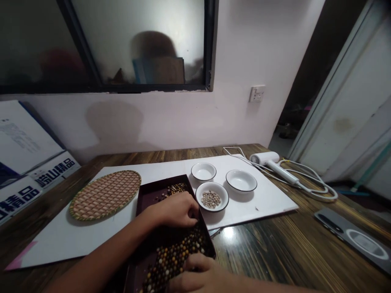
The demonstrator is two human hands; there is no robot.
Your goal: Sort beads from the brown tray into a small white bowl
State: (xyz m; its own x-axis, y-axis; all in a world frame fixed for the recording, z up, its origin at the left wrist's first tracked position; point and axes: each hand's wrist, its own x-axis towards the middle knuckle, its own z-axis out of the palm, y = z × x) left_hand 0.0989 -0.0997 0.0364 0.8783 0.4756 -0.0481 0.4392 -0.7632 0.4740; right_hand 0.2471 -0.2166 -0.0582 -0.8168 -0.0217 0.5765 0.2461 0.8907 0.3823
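Note:
A dark maroon tray (146,191) lies in front of me with many small round beads (172,260) in brown, yellow and cream. My left hand (180,209) reaches across the tray by its right wall, its fingers curled closed; what is in them is hidden. My right hand (201,274) is low over the near beads, fingers bent down among them, and the fingertips do not show. Just beyond the tray's right wall, a white dark-rimmed bowl (224,202) contains pale beads (210,199).
Two more white bowls, a back one (203,171) and a right one (241,180), stand on a white board (262,203). An oval woven mat (106,195) lies left. Rightward are a white hair dryer (275,165) with its cord and a grey phone (351,236). Boxes (30,162) stand far left.

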